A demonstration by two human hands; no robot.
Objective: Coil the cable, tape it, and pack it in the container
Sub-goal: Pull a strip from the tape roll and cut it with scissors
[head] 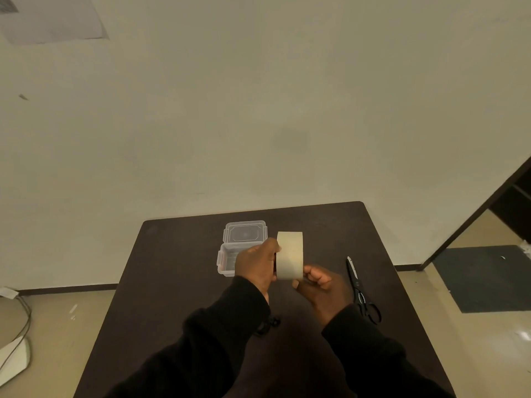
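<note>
- Stage, judged: taping step being prepared. Both hands hold the tape (290, 255) up over the worktop (178, 271); no strip seems pulled free yet, though a loose end is hard to make out from this angle.
- Cable (265, 326): a small dark bundle shows just under the left wrist, close to the sleeve. Probably the coiled cable lying on the worktop, but the dark surface and the sleeve hide most of it; I cannot tell whether the coil is finished.
- Container (230, 258): clear, lid swung open, standing just beyond the left hand and partly hidden by it. The part that shows looks empty, so packing is not yet done.
- Scissors (360, 291): lying flat to the right of the right hand, apart from it, untouched.
- Left to do, by my reading: free a strip, cut it, bind the coil, put the coil in the container.
- Left hand (255, 264): raised, back toward the camera, fingers curled round the left side of the roll, gripping it.
- Right hand (321, 287): lower and nearer, palm turned in, thumb and curled fingers pinching the roll's lower right edge, possibly feeling for the tape end.
- Roll held on edge between the two hands, its broad outer band facing the camera.
- Both forearms in dark sleeves, reaching forward from the near edge and converging on the roll.
</note>
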